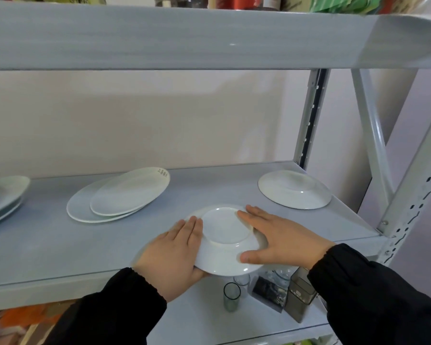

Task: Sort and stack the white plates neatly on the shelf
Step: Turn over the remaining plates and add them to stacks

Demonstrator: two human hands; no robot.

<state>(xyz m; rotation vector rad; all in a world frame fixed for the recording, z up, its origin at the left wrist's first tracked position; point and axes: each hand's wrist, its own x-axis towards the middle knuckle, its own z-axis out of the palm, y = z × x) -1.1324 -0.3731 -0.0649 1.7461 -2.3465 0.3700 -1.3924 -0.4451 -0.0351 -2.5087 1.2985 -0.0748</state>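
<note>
An upside-down white plate [225, 242] sits at the front edge of the grey shelf [60, 245], partly overhanging it. My left hand [171, 255] grips its left rim, and my right hand [281, 239] lies on its right side with the thumb on the near rim. Further back left, two oval white plates [120, 195] lie overlapped. At the far left edge is another stack of white plates [3, 197]. Back right, a round white plate [294, 189] lies upside down.
The shelf above [184, 36] hangs low over the work area. Metal uprights [408, 195] stand at the right. On the shelf below are a glass [232, 296], a dark tin [300, 293] and a dark packet [268, 292].
</note>
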